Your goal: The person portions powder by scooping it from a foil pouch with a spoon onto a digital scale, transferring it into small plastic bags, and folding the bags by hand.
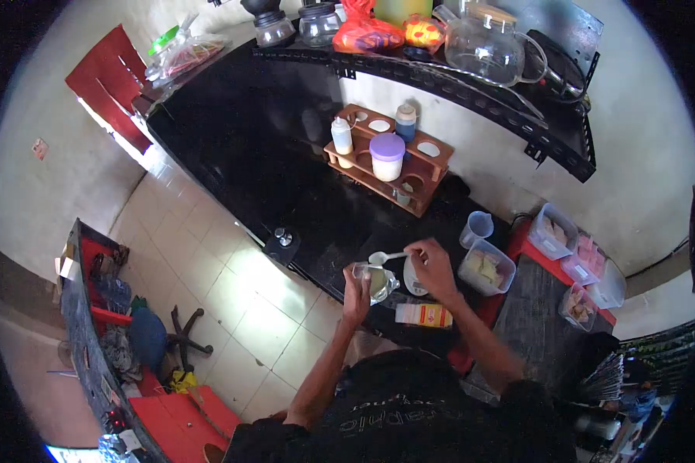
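a see-through cup (383, 287) with a shiny, smooth wall sits over the black counter (286, 185), the left hand's (355, 295) grip clamped on its side. at its twelve o'clock is the bowl of a pale spoon (387, 257), its slim handle pinched in the right hand's (434, 270) grip. a round white scale (415, 281) lies at three, a flat printed packet (423, 315) at four, a brown wooden rack (418, 202) with round holes at twelve, farther off.

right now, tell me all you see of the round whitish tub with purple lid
The round tub has a broad purple lid, apparently plastic and closed, over a whitish body. It stands upright in the brown wooden rack, near the white squeeze bottle and the dark-filled bottle. The left hand and right hand are away from it.
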`<state>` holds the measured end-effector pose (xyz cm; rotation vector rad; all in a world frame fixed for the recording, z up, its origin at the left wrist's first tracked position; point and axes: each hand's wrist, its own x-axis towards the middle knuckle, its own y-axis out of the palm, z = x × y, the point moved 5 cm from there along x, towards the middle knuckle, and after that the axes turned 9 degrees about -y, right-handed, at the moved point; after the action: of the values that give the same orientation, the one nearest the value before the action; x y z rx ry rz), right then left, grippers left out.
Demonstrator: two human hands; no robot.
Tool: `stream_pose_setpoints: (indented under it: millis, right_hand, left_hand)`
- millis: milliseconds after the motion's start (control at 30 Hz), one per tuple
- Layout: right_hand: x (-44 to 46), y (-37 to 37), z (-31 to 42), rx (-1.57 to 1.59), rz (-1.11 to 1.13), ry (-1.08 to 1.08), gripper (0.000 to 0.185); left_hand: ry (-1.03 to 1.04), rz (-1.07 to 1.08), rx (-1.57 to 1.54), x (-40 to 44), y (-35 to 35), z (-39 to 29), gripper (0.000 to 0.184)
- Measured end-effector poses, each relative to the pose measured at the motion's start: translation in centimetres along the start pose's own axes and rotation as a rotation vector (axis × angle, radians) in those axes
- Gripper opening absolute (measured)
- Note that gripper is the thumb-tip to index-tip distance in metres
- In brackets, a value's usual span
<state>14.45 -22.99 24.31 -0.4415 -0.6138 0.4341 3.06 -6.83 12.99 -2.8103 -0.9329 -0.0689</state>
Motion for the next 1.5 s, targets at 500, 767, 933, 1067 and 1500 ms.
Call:
stream_pose_setpoints:
  millis: [500, 767, 933, 1067, 1500]
  right_hand:
    - [-6.3, 10.4, -4.6, -0.403, 0.328, -0.351, 0.01]
    - [-6.3, 11.4, -7.9, -0.173, 0.334, 0.003, 0.013]
    - [-6.0, 9.9, -8.5, -0.067, 0.275, -0.041, 0.017]
    - [-4.5, 6.8, -3.4, -0.094, 0.176, -0.084, 0.015]
    - [-0.9, 3.5, 2.9, -0.015, 0.277, -0.28, 0.016]
  left_hand:
    - [-0.359, 0.199, -0.7, 2.1, -1.3, 0.5, 0.038]
    - [0.073, 0.15, -0.165, 1.1, -1.3, -3.3, 0.033]
    - [0.21, 0.07, -0.025, 1.0, -0.7, -3.8, 0.04]
    - [0.059, 0.071, 0.039, 0.6, 0.1, -3.9, 0.041]
    - [0.124, 0.073, 0.17, 0.6, 2.3, -0.8, 0.062]
